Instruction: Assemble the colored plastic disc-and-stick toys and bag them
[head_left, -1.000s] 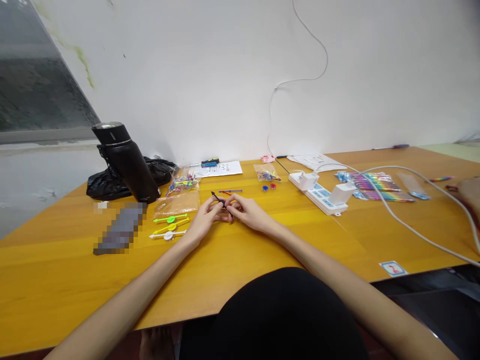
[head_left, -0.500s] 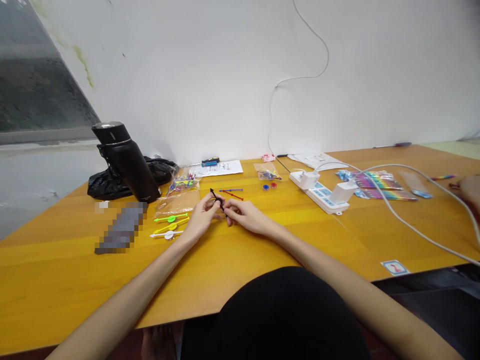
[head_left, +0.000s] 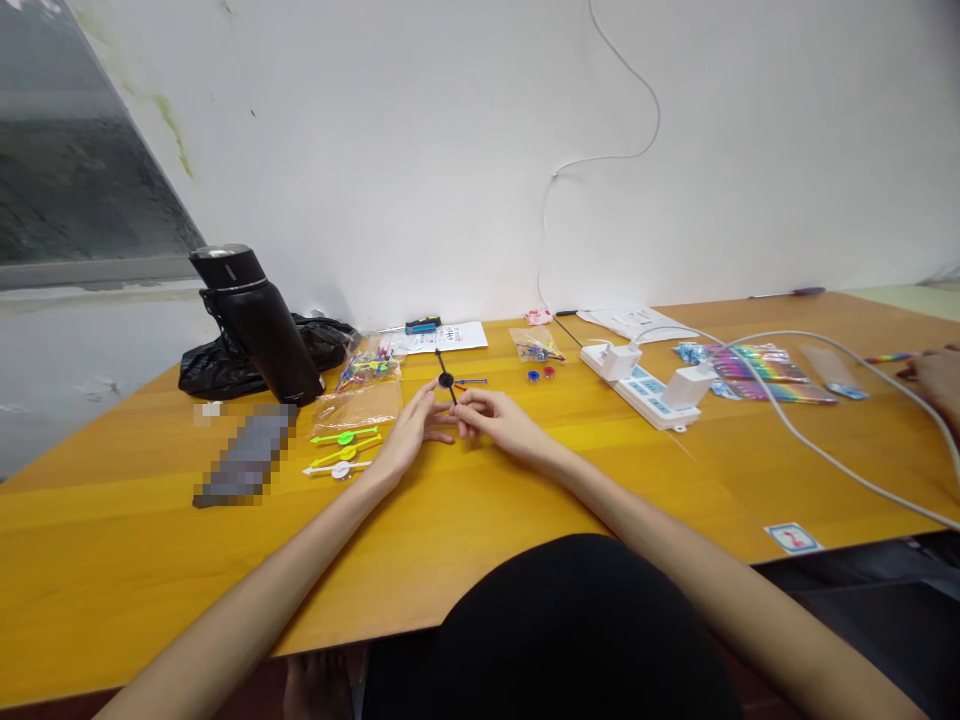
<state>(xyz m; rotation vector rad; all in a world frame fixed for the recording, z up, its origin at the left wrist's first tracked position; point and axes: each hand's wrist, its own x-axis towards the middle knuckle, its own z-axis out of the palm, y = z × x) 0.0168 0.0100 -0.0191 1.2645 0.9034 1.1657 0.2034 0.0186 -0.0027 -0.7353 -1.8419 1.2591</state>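
Note:
A black arrow spinner [head_left: 446, 380] with a round hub stands nearly upright, its tip pointing to the wall. My right hand [head_left: 495, 420] pinches its lower end between thumb and fingers. Close on the spinner's left is my left hand [head_left: 411, 435], its fingers apart; whether a fingertip touches the hub I cannot tell. Beyond the hands lie a blue arrow [head_left: 472, 381] and a red arrow [head_left: 460, 388], the red one mostly hidden. To the left of my left hand, a green spinner [head_left: 345, 438], a yellow spinner [head_left: 348, 453] and a white spinner [head_left: 342, 469] lie in a row.
A black bottle [head_left: 262, 330] and a blurred-out flat dark object [head_left: 251, 455] occupy the left. Clear bags of parts [head_left: 371, 365] lie behind the spinners. On the right are a power strip [head_left: 645, 390] with cables, packs of rainbow pencils [head_left: 772, 375] and another person's hand [head_left: 941, 380].
The black spinner has swung more upright and risen into clearer view. My left fingers have loosened from around it and spread, while my right hand keeps its pinch.

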